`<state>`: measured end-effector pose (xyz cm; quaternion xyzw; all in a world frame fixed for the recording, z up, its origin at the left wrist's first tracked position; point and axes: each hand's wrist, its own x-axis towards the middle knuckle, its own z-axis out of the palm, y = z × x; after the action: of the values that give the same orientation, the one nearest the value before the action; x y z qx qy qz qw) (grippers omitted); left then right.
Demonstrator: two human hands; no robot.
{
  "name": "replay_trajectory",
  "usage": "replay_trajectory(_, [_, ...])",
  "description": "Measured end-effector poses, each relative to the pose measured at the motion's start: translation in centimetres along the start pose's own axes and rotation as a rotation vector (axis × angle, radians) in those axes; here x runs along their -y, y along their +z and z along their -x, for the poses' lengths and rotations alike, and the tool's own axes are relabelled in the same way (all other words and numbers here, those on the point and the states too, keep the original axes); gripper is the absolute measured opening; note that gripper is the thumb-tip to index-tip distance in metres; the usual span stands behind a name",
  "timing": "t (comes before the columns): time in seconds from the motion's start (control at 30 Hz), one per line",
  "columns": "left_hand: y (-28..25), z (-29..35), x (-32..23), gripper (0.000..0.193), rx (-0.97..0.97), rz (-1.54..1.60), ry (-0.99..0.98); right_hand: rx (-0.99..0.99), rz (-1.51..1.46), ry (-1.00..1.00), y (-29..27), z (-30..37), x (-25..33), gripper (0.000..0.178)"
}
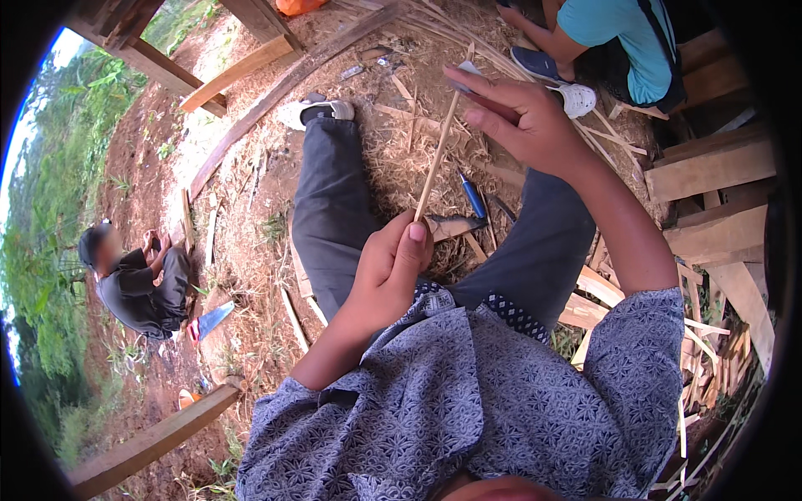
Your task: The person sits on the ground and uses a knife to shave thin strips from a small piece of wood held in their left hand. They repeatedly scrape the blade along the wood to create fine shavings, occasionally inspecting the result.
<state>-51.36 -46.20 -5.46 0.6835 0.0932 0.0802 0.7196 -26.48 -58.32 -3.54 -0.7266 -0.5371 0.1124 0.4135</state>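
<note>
The left hand (pixel 388 259) is closed around the lower end of a thin bamboo strip (pixel 438 150), thumb on top, just above the person's lap. The strip rises at a slant to the right hand (pixel 522 113), whose fingers pinch its upper end together with a small pale scrap. No container shows anywhere. Beneath the strip, between the dark trousers (pixel 334 217), a knife (pixel 455 225) and a blue-handled tool (pixel 473 196) lie on the dirt among shavings. To the right, pale wood offcuts (pixel 710 242) are stacked close by. Farther out, the person's white shoe (pixel 322 110) rests on the ground. Beyond, 1 person in a teal shirt (pixel 618 42) sits opposite; another in dark clothes (pixel 138 288) crouches at the left.
</note>
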Motion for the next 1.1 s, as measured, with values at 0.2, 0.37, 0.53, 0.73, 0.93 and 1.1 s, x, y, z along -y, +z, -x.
replay_trajectory(0.2, [0.2,-0.7,-0.3,0.039,-0.051,-0.122,0.001,0.114,-0.028,-0.147,3.4,2.8,4.0,0.044])
replay_trajectory(0.37, [0.1,-0.6,-0.4,0.039,-0.064,-0.272,0.015,-0.028,-0.064,0.047,1.5,0.5,0.3,0.038])
replay_trajectory(0.53, [0.5,-0.4,-0.4,0.039,-0.099,-0.292,0.017,0.328,-0.033,-0.093,2.0,2.6,4.4,0.038])
replay_trajectory(0.73, [0.6,-1.2,-0.7,0.036,-0.106,-0.318,0.050,0.183,-0.065,0.066,1.3,1.7,2.0,0.038])
replay_trajectory(0.93, [0.7,-0.9,-0.3,0.041,-0.085,-0.303,0.021,-0.258,-0.107,0.116,2.1,0.9,-0.7,0.038])
replay_trajectory(1.1, [0.3,-1.2,0.9,0.042,-0.086,-0.251,0.026,0.073,-0.086,-0.035,3.1,2.4,0.9,0.037])
